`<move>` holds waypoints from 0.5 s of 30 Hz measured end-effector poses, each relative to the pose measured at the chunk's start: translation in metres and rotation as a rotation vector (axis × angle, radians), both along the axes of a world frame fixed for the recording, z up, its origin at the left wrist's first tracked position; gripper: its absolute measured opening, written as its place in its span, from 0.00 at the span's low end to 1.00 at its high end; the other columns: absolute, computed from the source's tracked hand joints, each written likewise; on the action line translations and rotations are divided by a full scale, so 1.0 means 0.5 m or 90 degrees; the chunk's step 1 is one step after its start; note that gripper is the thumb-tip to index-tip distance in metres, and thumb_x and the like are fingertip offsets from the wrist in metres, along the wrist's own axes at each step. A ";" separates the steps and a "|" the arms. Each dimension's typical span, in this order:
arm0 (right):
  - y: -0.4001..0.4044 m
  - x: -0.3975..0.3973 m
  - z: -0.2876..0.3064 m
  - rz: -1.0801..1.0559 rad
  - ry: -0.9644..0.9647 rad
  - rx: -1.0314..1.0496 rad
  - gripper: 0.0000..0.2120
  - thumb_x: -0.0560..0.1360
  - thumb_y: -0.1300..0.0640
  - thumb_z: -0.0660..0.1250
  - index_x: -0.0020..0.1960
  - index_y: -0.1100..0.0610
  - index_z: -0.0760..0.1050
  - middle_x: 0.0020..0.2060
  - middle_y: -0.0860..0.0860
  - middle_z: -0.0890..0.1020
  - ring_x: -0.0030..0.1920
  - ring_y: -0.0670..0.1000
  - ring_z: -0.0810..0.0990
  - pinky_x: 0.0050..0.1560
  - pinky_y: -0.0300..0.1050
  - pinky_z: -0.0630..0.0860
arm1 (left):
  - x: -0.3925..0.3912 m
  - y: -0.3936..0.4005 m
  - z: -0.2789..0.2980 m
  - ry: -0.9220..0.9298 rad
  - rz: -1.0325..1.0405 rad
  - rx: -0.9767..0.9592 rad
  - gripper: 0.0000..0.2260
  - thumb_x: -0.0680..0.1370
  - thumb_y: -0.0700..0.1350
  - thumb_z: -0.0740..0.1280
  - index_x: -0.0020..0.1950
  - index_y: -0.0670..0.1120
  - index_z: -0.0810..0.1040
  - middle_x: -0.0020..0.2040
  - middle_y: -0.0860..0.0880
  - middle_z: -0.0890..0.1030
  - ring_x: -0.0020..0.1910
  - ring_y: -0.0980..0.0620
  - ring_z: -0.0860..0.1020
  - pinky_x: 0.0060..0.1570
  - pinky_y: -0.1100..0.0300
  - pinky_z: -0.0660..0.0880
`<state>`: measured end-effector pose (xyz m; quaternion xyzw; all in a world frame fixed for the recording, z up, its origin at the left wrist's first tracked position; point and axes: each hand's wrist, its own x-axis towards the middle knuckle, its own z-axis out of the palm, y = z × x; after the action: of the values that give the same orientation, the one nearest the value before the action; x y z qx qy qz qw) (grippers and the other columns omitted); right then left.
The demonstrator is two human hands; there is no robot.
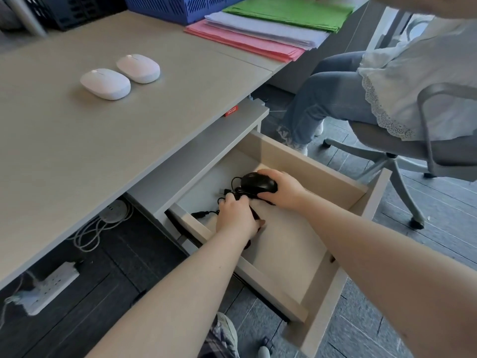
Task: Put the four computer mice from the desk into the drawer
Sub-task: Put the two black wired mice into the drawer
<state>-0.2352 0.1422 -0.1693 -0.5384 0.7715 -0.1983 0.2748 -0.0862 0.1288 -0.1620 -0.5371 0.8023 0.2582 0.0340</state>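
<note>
Two white wireless mice lie side by side on the desk (77, 151), the nearer white mouse (105, 84) left of the farther white mouse (138, 68). The drawer (333, 177) below the desk's edge stands pulled out. Inside it, my right hand (281, 189) grips a black wired mouse (258, 184) near the drawer's far side. My left hand (236, 218) is closed over a second black mouse, mostly hidden beneath it. Black cables (204, 214) trail across the drawer floor to a plug at the left.
Stacks of pink (245, 42), white and green paper (289, 11) and a blue crate (185, 7) sit at the desk's far end. Another person sits on a grey office chair (402, 151) to the right. A white power strip (49, 288) and cords lie under the desk.
</note>
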 end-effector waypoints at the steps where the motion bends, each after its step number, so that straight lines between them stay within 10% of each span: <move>1: -0.001 -0.003 0.001 0.003 0.001 -0.005 0.31 0.71 0.55 0.73 0.72 0.50 0.66 0.65 0.56 0.76 0.66 0.56 0.71 0.66 0.46 0.67 | 0.000 0.000 0.001 -0.001 0.002 -0.001 0.25 0.72 0.56 0.71 0.62 0.45 0.71 0.63 0.43 0.68 0.65 0.42 0.66 0.61 0.50 0.70; 15: -0.013 0.001 -0.021 -0.023 0.009 -0.017 0.26 0.75 0.54 0.68 0.72 0.53 0.68 0.68 0.54 0.75 0.68 0.55 0.73 0.69 0.46 0.67 | -0.006 -0.009 -0.008 0.018 0.026 -0.037 0.26 0.72 0.58 0.70 0.62 0.44 0.70 0.63 0.43 0.69 0.64 0.42 0.67 0.58 0.52 0.70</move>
<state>-0.2348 0.1359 -0.1800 -0.5292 0.7806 -0.2094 0.2583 -0.0891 0.1243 -0.1657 -0.5501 0.7988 0.2434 0.0018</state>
